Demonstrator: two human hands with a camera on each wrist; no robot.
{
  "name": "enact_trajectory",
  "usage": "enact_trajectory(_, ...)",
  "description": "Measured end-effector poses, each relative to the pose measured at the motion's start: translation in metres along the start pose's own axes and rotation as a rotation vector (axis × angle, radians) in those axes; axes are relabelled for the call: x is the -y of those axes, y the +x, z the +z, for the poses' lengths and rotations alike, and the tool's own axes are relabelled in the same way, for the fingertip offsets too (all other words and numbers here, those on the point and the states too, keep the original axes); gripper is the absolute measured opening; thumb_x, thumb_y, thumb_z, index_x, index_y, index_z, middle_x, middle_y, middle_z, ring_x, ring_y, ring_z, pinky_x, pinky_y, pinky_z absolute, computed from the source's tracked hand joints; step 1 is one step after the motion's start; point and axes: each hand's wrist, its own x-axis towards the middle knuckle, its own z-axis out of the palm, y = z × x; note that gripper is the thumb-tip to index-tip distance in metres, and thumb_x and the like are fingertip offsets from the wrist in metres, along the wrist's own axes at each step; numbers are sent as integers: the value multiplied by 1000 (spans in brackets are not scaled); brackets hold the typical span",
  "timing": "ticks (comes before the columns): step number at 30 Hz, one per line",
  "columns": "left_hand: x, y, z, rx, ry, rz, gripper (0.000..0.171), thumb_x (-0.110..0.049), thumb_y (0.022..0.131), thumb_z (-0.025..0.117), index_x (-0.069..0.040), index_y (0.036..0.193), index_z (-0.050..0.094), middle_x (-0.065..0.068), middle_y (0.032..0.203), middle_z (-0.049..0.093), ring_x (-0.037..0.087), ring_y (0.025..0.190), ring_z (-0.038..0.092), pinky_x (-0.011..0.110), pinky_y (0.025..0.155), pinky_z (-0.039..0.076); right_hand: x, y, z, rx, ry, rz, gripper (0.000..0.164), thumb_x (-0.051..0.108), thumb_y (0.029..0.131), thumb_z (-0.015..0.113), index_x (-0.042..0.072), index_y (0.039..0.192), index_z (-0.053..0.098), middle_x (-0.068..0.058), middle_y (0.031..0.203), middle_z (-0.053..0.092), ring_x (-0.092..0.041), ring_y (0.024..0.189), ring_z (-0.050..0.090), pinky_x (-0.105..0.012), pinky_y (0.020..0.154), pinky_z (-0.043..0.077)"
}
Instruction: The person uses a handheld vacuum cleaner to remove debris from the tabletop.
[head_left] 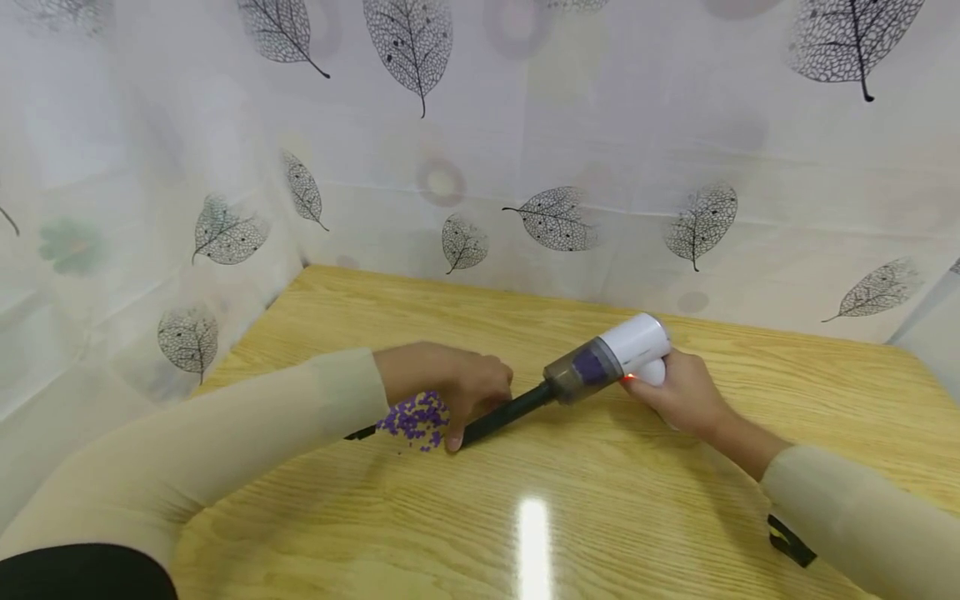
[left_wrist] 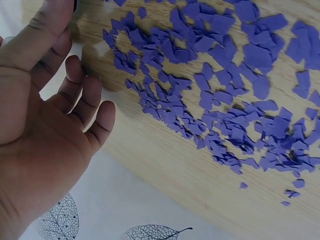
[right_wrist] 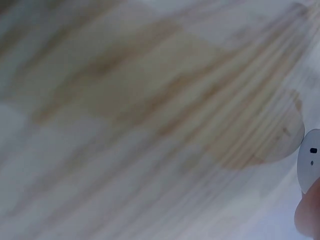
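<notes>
My right hand point(head_left: 686, 392) grips the handle of a white handheld vacuum cleaner point(head_left: 637, 342) with a smoky clear dust cup and a long black nozzle. A small red light glows near the handle. At the nozzle's lower end is my left hand point(head_left: 468, 387), thumb on the near side and fingers behind, pinching it. Small torn pieces of purple paper point(left_wrist: 230, 100) lie scattered on the wood beside the left hand point(left_wrist: 55, 105); the sleeve and hand partly cover them in the head view. In the right wrist view a glossy white surface fills most of the picture, with a fingertip point(right_wrist: 310, 215) at the right edge.
The wood-grain table point(head_left: 600, 508) reaches back to a pale curtain point(head_left: 525, 150) printed with leaves, which also hangs along the left side. A bright light reflection lies on the tabletop near the front. Dark straps show at both wrists.
</notes>
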Motion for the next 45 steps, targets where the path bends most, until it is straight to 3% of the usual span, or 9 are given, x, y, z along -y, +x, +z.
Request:
enact_trajectory(5,2,-4,1,10,29,-17,75,-44,43,91,-18,108,63,-3,100,50,12,90,48,22,79,45,2,4,5,-6,2,-10,27,22,77,70,1,88,58,-6,67,60,-15,57,49,-26,48,39)
enact_trajectory(14,6,-12,3,19,-11,-39,75,-40,44,92,-18,109,63,-4,98,50,11,90,47,23,79,45,7,7,10,16,14,5,28,22,77,69,-1,89,57,-8,68,61,-15,58,51,-26,47,40)
enact_trajectory(24,7,-20,12,2,-67,-38,67,-36,41,93,-17,97,62,-5,92,49,9,83,47,19,70,44,16,11,16,25,20,-21,32,23,77,70,-1,94,58,-9,72,63,-16,60,53,-26,49,42)
enact_trajectory(30,4,-25,14,6,-70,-48,72,-36,42,93,-15,103,62,-5,96,51,8,85,49,18,74,45,19,11,21,20,22,-22,29,22,75,71,0,89,59,-7,68,61,-15,58,52,-26,48,42)
enact_trajectory(34,5,-21,15,-3,-56,-41,74,-35,41,93,-16,105,61,-5,94,51,8,84,49,18,73,46,16,8,19,26,17,-10,29,23,76,70,0,89,58,-7,69,61,-14,58,51,-26,48,42)
enact_trajectory(41,4,0,5,-59,9,32,81,-39,38,93,-19,110,61,-6,91,52,11,85,49,21,73,44,4,-3,2,30,-15,45,28,23,78,68,0,89,55,-7,68,59,-16,58,50,-27,48,40)
enact_trajectory(45,1,7,-6,-49,13,5,85,-38,40,93,-19,116,60,-7,97,52,11,92,49,24,81,45,-4,-4,-6,27,-23,64,30,24,80,68,0,91,54,-8,69,58,-16,58,50,-27,48,40)
